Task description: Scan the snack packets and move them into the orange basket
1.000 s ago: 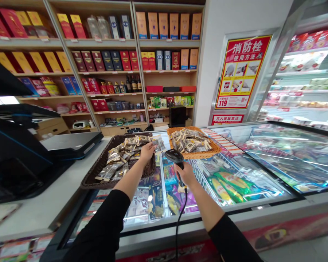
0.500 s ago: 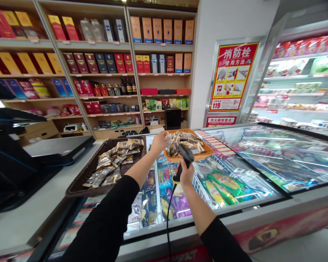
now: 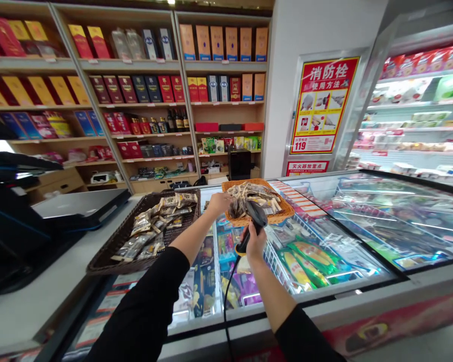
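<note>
My right hand (image 3: 255, 242) is wrapped around the handle of a black barcode scanner (image 3: 257, 215). The scanner's head points toward an orange wicker basket (image 3: 285, 217), and its cable hangs down in front of the freezer. My left hand (image 3: 219, 202) is at the left rim of that basket, its fingers drawn together against small wrapped snack packets (image 3: 252, 193). What those fingers hold, if anything, is too small to make out. To the left, more snack packets (image 3: 151, 221) lie in a dark brown wicker basket (image 3: 101, 259).
Both baskets rest over a glass-topped chest freezer (image 3: 347, 251) with bagged goods inside. On the counter at left stands a weighing scale (image 3: 85, 203). Shelves of boxed goods (image 3: 224, 63) line the back wall, and a red sign (image 3: 324, 105) hangs on the pillar.
My left hand has moved slightly down and left at the orange basket's rim. The scanner in my right hand has tilted slightly and shifted a little down and left.
</note>
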`<state>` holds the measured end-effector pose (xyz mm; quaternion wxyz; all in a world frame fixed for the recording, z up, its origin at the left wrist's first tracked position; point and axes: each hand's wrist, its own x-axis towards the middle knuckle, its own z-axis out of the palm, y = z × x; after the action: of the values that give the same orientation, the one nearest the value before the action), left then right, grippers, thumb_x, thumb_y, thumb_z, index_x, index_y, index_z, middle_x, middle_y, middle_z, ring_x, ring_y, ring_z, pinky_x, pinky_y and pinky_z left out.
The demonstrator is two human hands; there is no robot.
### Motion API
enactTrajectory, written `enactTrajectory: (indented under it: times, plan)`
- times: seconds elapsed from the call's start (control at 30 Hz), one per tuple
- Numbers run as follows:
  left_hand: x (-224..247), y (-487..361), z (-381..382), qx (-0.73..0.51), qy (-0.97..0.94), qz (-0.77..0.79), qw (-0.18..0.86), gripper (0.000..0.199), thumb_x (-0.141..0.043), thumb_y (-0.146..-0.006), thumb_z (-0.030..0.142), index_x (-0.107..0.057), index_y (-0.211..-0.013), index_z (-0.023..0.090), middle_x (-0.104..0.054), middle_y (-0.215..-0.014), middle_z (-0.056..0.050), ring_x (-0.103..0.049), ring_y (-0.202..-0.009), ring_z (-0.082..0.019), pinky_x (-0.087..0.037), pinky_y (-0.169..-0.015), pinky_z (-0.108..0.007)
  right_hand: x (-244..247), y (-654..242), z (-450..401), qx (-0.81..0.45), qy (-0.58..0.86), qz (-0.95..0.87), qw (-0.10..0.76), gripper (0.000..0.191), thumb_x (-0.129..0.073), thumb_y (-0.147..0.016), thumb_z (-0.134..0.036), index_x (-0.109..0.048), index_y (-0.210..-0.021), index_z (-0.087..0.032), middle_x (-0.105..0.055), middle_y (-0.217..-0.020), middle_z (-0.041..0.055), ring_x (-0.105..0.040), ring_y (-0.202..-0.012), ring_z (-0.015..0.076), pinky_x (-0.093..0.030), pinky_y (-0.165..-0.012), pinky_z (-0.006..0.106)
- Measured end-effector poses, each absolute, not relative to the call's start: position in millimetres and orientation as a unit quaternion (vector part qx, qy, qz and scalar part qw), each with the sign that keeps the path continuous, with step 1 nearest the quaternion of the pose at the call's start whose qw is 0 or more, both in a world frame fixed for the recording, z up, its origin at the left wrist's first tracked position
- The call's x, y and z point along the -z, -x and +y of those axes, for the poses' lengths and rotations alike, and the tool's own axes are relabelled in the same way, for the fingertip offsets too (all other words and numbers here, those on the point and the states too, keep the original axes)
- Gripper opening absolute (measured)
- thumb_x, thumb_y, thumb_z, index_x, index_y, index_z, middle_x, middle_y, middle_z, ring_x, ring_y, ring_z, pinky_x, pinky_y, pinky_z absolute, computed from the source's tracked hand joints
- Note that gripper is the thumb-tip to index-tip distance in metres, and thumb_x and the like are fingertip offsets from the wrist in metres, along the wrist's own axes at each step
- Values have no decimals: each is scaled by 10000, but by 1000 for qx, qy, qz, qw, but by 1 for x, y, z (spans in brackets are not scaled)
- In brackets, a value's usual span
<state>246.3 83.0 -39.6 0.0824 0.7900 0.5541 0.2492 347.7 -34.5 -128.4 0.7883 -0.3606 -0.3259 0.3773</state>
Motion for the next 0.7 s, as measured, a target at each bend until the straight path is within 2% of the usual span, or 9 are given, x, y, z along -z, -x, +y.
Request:
enactTrajectory:
  times: [0.1,0.2,0.3,0.4,0.53,0.7]
  plan:
    - [37,-191,72,-269,-763,581,86,328,-483,-840,271,-723,-1049,190,-744,-918,-42,-684,-815,-180,-508,-784,-252,131,-339,-40,-418,349,-384,746,328,-609,-769,-513,-521,-732,-199,-488,-459,-52,-444,-334,117,-362,-350,247]
    - [35,-125,54,-256,-734,628,28,310,-510,-810,260,-735,-1015,202,-737,-986,-47,-660,-960,-209,-487,-827,-247,134,-324,-47,-473,315,-453,687,331,-627,-754,-505,-554,-774,-182,-495,-471,-58,-431,-317,103,-332,-331,232]
    - [32,-63,33,-202,-680,705,-10,304,-523,-800,316,-738,-979,196,-729,-987,-92,-654,-961,-261,-487,-831,-303,137,-311,-53,-504,293,-516,628,335,-615,-766,-495,-574,-812,-166,-506,-486,-58,-434,-315,95,-328,-328,222]
    - [35,-13,14,-117,-616,779,-15,261,-607,-735,373,-732,-848,174,-714,-948,-153,-639,-975,-324,-484,-824,-358,138,-302,-55,-505,298,-552,593,336,-601,-774,-487,-581,-833,-157,-507,-470,-61,-429,-313,92,-329,-330,214]
    - [46,22,1,-43,-595,802,11,265,-769,-559,357,-677,-711,159,-687,-894,-187,-609,-1023,-391,-469,-840,-413,141,-296,-51,-510,319,-586,543,348,-612,-763,-484,-574,-875,-157,-530,-479,-57,-450,-320,104,-354,-333,216]
    - [55,22,-4,-41,-600,799,32,323,-810,-517,349,-547,-581,174,-669,-793,-136,-597,-1027,-386,-450,-838,-435,149,-294,-46,-487,335,-613,524,331,-602,-762,-479,-557,-841,-160,-541,-467,-57,-458,-313,107,-355,-332,210]
